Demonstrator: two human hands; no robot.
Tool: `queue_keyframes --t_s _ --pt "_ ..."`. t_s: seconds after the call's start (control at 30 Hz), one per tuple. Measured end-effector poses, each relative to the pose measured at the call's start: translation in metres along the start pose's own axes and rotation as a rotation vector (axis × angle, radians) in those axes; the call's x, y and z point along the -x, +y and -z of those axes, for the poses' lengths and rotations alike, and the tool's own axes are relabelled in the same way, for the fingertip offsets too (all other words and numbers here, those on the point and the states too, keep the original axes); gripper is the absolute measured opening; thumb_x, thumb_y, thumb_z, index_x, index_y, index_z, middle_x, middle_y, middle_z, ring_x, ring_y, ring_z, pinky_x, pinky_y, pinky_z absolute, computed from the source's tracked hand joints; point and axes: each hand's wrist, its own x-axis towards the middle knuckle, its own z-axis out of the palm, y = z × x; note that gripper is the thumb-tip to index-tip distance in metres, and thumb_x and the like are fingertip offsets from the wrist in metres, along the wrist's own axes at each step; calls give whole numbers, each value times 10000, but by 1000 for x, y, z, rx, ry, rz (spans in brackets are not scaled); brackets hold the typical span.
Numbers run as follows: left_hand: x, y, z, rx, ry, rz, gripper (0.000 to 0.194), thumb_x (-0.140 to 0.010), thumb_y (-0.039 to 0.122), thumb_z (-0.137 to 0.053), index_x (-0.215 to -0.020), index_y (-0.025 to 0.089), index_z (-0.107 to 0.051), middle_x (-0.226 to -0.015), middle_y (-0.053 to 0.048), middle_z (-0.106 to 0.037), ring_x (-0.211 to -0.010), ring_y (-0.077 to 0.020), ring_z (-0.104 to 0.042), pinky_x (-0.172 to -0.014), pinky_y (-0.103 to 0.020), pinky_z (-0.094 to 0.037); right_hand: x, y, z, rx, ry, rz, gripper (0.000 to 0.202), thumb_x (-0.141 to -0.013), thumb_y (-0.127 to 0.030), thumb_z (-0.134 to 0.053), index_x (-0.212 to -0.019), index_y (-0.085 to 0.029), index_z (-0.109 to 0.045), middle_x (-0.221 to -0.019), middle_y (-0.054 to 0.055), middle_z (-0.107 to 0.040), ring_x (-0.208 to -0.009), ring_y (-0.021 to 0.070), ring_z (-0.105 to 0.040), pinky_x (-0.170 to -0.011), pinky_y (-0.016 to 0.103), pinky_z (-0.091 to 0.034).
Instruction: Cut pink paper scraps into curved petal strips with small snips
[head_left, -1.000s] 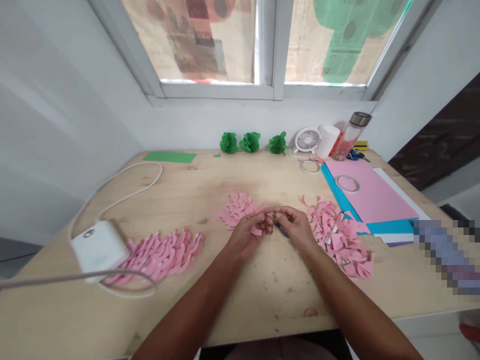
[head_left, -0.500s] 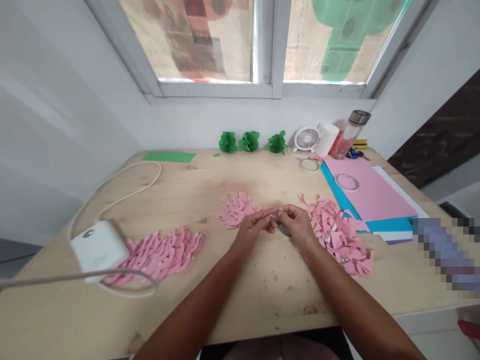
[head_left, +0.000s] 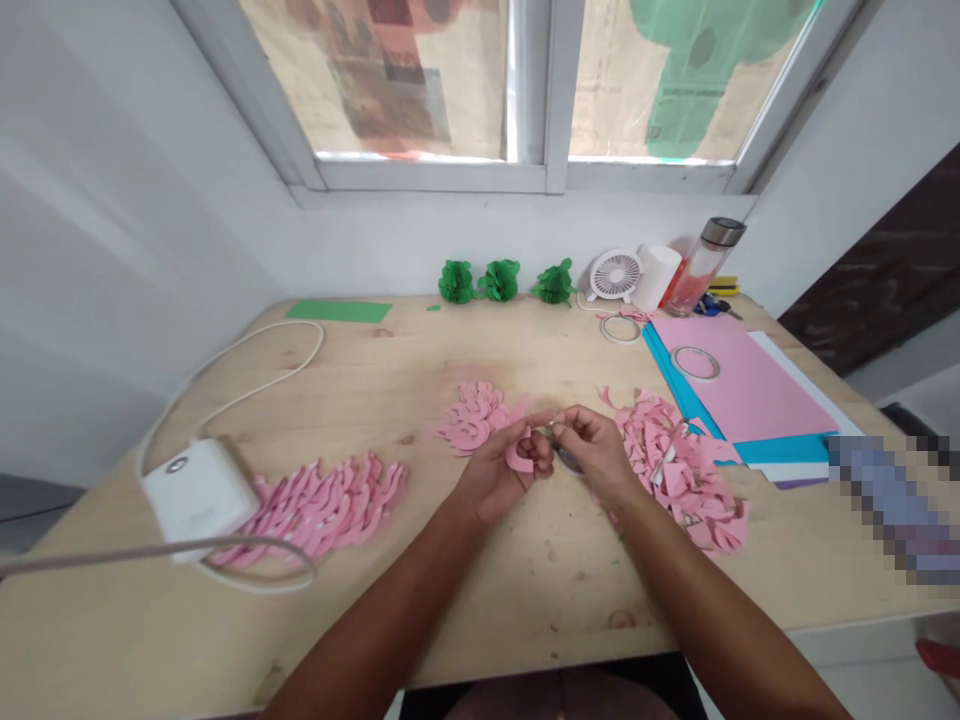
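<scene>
My left hand [head_left: 501,468] is closed on a curved pink paper piece [head_left: 519,459], over the middle of the table. Close against it on the right, my right hand [head_left: 596,450] pinches a dark, rounded metallic object [head_left: 568,459], partly hidden under its fingers; it may be scissors. A small pile of wavy pink cutouts [head_left: 471,418] lies just beyond my left hand. To the right of my right hand is a heap of pink paper scraps [head_left: 679,475]. More wavy pink strips [head_left: 322,510] lie in rows at the left.
A white power bank or adapter [head_left: 196,492] with cables sits at the left. Green paper pompoms [head_left: 499,281], a small fan [head_left: 615,274] and a bottle [head_left: 706,265] stand along the wall. Pink sheets [head_left: 757,385] and tape rings [head_left: 696,364] are at the right.
My left hand has turned, its palm now facing up more, and the curved pink piece shows in its fingers. My right hand has stayed nearly in place.
</scene>
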Motion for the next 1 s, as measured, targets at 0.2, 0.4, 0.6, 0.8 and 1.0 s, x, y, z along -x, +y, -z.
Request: queue_keyframes --t_s 0.2,0.4,0.6,0.8,1.0 --pt "1 0 -1 -21 46 -9 244 -764 307 -537 -905 140 -644 -587 -27 -536 -556 -124 -488 -548 -265 -373 0 -1 0 -58 -33 -18 187 -717 -359 -606 -729 -178 -557 -592 -22 -578 -513 120 -540 -519 255 -442" --pt "2 1 -3 -40 51 -18 251 -754 308 -548 -911 137 -644 -577 -28 -541 -548 -128 -491 -537 -263 -363 1 -3 1 -75 -31 -21 183 -711 -350 -611 -739 -173 -572 -614 -16 -583 -541 120 -545 -537 251 -440" --pt "2 4 -2 -26 74 -45 250 -753 301 -554 -926 145 -645 -588 -26 -557 -548 -123 -497 -548 -264 -366 1 -6 2 -37 7 -8 163 -730 -323 -572 -785 -174 -605 -652 -6 -595 -588 122 -549 -568 244 -429" --pt "1 4 2 -7 59 -28 248 -755 288 -556 -928 135 -646 -595 -29 -567 -556 -123 -509 -557 -260 -370 3 -12 2 341 123 314 106 -749 -242 -535 -811 -192 -605 -750 20 -593 -640 134 -524 -622 263 -431" --pt "1 3 1 10 62 -18 251 -760 293 -544 -913 121 -646 -577 -33 -560 -547 -129 -504 -551 -263 -369 4 -13 1 508 102 447 102 -754 -191 -524 -831 -204 -589 -767 30 -585 -667 140 -523 -634 265 -433"
